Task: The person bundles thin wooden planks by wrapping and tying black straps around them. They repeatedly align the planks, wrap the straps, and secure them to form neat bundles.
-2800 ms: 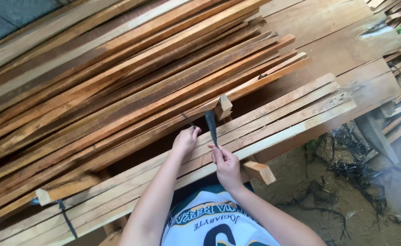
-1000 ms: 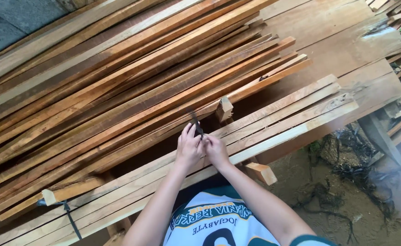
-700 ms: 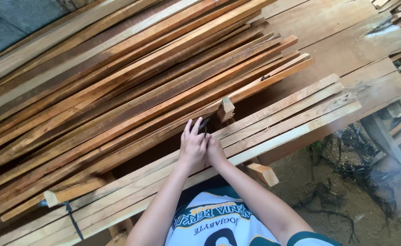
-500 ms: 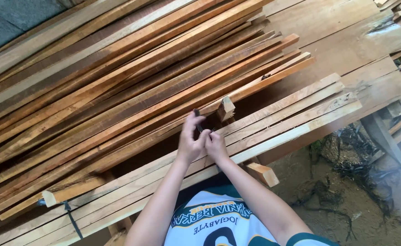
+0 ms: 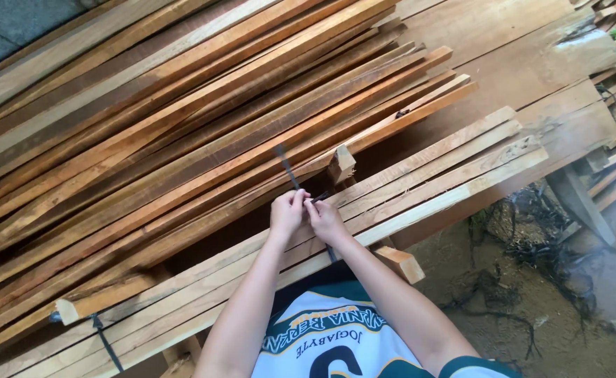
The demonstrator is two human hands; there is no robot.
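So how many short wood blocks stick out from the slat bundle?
3: one block just above the hands, one below the front slats at right, one at lower left. Others may be hidden under the slats.

Our left hand (image 5: 288, 212) and right hand (image 5: 325, 220) press together, so we cannot see how our fingers grip the dark strap (image 5: 287, 168); its upper end is blurred, its lower run hidden under our right wrist; the long wooden slats (image 5: 182, 140) run off the left edge; our shirt (image 5: 329, 336) is cut off below.
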